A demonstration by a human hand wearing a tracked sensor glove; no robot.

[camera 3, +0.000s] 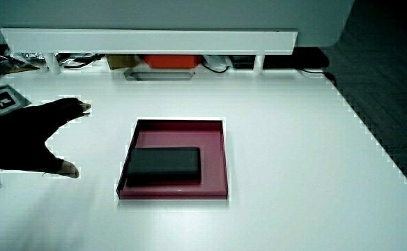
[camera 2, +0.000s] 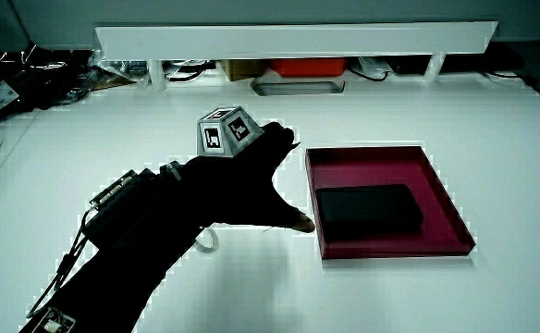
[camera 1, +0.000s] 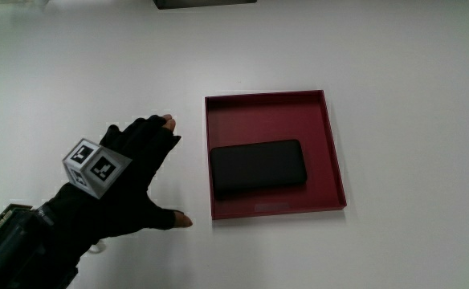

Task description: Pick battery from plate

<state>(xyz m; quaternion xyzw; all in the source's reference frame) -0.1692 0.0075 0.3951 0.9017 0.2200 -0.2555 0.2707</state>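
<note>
A flat black battery (camera 1: pixel 258 168) lies in a square dark red plate (camera 1: pixel 268 103), in the part of it nearer to the person. Both side views show the battery (camera 2: pixel 369 210) (camera 3: pixel 164 164) in the plate (camera 2: pixel 372 154) (camera 3: pixel 179 125). The hand (camera 1: pixel 134 177) in its black glove is over the bare table beside the plate, apart from it. Its fingers are spread, thumb held away from the others, and it holds nothing. The patterned cube (camera 1: pixel 95 168) sits on its back. In both side views the hand (camera 2: pixel 242 185) (camera 3: pixel 29 139) points toward the plate.
A low white partition (camera 2: pixel 298 39) (camera 3: pixel 148 38) runs along the table's edge farthest from the person, with an orange box (camera 2: pixel 310 67) and cables under it. A dark object (camera 1: pixel 206 3) shows at that edge in the main view.
</note>
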